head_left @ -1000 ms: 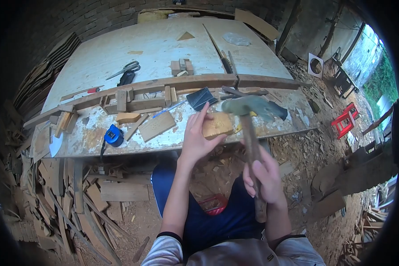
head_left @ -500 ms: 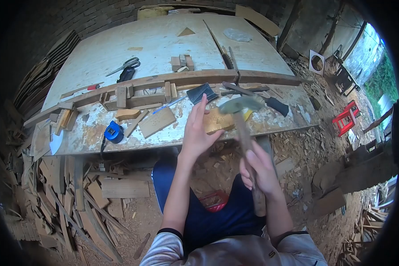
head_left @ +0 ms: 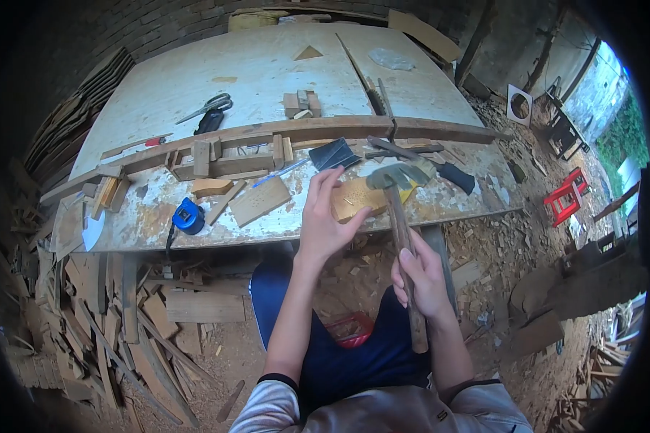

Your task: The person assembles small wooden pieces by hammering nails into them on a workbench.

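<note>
My right hand (head_left: 420, 273) is closed round the wooden handle of a hammer (head_left: 401, 234), whose metal head hangs over the right end of a yellowish wood block (head_left: 357, 198). My left hand (head_left: 326, 216) is at the block's left end with thumb and fingers apart; whether it touches the block is hard to tell. Small light slivers lie on top of the block. Behind it is a dark folded sheet (head_left: 334, 154). Something yellow shows in part beside the hammer head. A black-handled tool (head_left: 455, 177) rests to the right.
The worktable (head_left: 267, 224) bears a blue tape measure (head_left: 188, 216), a flat board (head_left: 260, 201), scissors (head_left: 206, 107) and a long wooden beam (head_left: 253, 135). Scrap wood (head_left: 159, 314) covers the floor at left; a red stool (head_left: 567, 196) stands at right.
The hammer head has shifted slightly right and is less blurred. My left hand's fingers have curled a little lower. The whole view has moved slightly.
</note>
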A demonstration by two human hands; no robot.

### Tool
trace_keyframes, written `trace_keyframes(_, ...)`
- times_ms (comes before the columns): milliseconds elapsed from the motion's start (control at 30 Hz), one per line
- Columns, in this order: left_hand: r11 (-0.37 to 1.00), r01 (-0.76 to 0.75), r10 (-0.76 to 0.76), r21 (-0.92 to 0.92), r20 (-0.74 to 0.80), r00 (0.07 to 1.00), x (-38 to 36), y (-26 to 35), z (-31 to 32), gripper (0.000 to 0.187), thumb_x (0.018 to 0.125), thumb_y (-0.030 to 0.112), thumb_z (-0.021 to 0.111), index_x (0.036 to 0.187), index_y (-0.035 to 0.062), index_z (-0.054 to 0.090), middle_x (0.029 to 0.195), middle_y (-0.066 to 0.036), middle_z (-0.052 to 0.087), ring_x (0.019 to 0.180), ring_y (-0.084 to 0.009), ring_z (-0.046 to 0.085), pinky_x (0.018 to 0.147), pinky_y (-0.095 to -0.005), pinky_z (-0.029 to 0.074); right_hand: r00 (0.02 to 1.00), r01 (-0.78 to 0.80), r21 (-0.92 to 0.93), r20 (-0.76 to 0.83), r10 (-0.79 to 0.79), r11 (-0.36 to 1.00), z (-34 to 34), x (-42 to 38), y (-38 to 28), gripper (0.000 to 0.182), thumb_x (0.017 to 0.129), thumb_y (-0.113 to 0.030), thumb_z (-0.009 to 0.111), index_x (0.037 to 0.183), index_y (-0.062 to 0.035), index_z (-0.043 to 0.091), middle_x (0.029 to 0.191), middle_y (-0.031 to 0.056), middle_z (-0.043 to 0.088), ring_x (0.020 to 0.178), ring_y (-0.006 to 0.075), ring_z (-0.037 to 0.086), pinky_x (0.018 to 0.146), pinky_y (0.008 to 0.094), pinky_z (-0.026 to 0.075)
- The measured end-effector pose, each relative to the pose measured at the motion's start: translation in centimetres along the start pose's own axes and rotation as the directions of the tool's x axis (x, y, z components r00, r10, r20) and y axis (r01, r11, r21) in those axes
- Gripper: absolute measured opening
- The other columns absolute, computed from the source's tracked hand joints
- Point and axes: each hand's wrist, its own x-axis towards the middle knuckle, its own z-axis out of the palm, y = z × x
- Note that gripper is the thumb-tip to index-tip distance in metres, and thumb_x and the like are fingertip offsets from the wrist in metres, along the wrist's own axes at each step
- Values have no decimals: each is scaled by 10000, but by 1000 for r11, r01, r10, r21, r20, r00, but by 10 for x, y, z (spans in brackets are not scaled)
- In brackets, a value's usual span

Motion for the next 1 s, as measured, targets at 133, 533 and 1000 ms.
trace_keyframes(133, 989, 40, -29, 140, -81, 996, -5, 4, 7, 359, 811, 174, 899, 999, 15, 638, 1206, -200, 610, 1142, -393, 633, 967, -484, 532, 998, -53, 30, -31, 54, 998, -3, 5, 19, 544, 1170, -231, 532, 1663, -46, 395, 709, 12, 555, 466, 71, 489, 433, 235, 394)
trace_keyframes(533, 949, 89, -92, 302, -4, 996, 5, 8, 3, 185, 822, 149, 834, 812, 23, 699, 1123, -178, 640, 1117, -389, 609, 1013, -483, 488, 994, -78, 30, -73, 80, 997, -3, 3, 38, 526, 1169, -226, 547, 1656, -80, 413, 704, -15, 514, 473, 53, 452, 434, 232, 380)
trace_keyframes(1000, 982, -43, 24, 186, 105, 994, 21, 14, -5, 102, 918, 75, 791, 914, -3, 725, 1021, -155, 728, 1089, -362, 673, 1046, -494, 489, 995, -71, 25, -71, 73, 997, -6, 5, 50, 511, 1171, -198, 536, 1649, -77, 404, 719, -7, 518, 477, 58, 450, 433, 237, 383)
